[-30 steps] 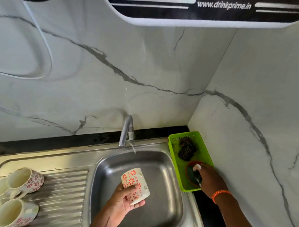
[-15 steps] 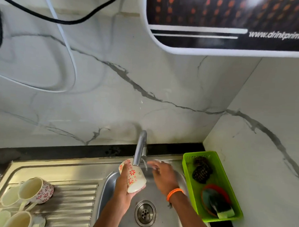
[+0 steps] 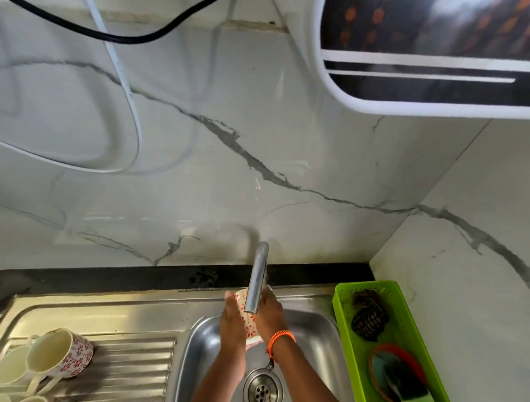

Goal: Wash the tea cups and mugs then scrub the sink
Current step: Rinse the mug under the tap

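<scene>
Head view shows both hands around a white ceramic cup with red flower print [image 3: 248,321], held over the stainless steel sink basin [image 3: 318,334] just under the tip of the curved chrome tap spout [image 3: 257,279]. The left hand [image 3: 232,327] wraps its side; the right hand [image 3: 270,318] cups the other side, fingers curled on it. Wet, possibly soapy ceramic could slip and chip against the steel or knock the spout, which sits touching-close. Washed matching mugs [image 3: 58,354] lie on the ribbed drainboard [image 3: 135,365], near its edge, and could roll.
</scene>
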The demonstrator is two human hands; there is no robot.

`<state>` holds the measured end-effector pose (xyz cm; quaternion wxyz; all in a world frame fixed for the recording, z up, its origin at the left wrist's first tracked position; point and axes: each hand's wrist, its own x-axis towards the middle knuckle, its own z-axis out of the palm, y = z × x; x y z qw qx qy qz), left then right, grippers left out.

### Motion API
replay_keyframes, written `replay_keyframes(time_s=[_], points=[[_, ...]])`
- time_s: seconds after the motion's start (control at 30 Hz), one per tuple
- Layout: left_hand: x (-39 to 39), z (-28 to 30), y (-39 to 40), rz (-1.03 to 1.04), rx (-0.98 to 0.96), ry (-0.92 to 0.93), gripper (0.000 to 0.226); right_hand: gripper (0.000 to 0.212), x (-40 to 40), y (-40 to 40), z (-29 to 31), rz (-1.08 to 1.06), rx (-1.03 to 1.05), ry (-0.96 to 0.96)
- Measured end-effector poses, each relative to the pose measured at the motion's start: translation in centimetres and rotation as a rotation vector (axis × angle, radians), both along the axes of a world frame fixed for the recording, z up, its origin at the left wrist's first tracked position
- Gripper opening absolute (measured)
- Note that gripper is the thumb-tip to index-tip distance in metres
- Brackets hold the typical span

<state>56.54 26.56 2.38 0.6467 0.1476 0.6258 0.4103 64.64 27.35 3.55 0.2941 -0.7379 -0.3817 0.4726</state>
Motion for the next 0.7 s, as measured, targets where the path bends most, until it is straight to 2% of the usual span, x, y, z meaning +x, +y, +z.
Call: replay_keyframes(time_s=[0.07,0.13,0.2,0.3,0.37,0.43,0.47,0.5,0.57,0.6,0.7], points=[[0.9,-0.7,0.2,0.038,0.045,-0.029,0.058,0.053,-0.5,-1.2,0.0,0.059,0.064,-0.223],[1.4,-1.1,0.1,0.05,0.052,-0.147,0.055,0.075,-0.7,-2.0,0.1,0.13,0.112,-0.41],[1.9,-1.1,0.2,0.025,0.063,-0.204,0.052,0.078,-0.3,-2.1,0.0,0.181,0.133,-0.451],[1.7,-0.5,-0.1,-0.04,0.143,-0.157,0.041,0.075,0.8,-2.0,0.0,0.188,0.104,-0.4],[1.6,-1.4,-0.4,-0.137,0.192,0.0,0.041,0.071,1.0,-1.8,-0.3,0.096,0.101,-0.331],[1.6,-5.8,-0.6,-0.165,0.229,0.188,0.087,0.063,1.0,-1.4,-0.9,-0.034,0.104,-0.182],[1.5,-9.0,-1.2,-0.175,0.235,0.166,0.097,0.056,1.0,-0.9,-1.0,-0.097,0.097,-0.095],[2.0,-10.3,-2.0,-0.214,0.289,0.157,0.09,0.049,1.2,-0.6,-1.2,-0.136,0.078,-0.02],[1.9,-7.9,-2.9,-0.282,0.409,0.355,0.067,0.045,1.3,0.0,-0.8,-0.173,0.02,0.105],[1.5,-4.7,-2.7,-0.33,0.449,0.435,0.063,0.045,1.3,0.1,-0.8,-0.171,0.011,0.14],[0.1,-2.8,-1.4,-0.425,0.549,0.405,0.07,0.03,0.6,0.0,-1.4,-0.146,0.0,0.111]])
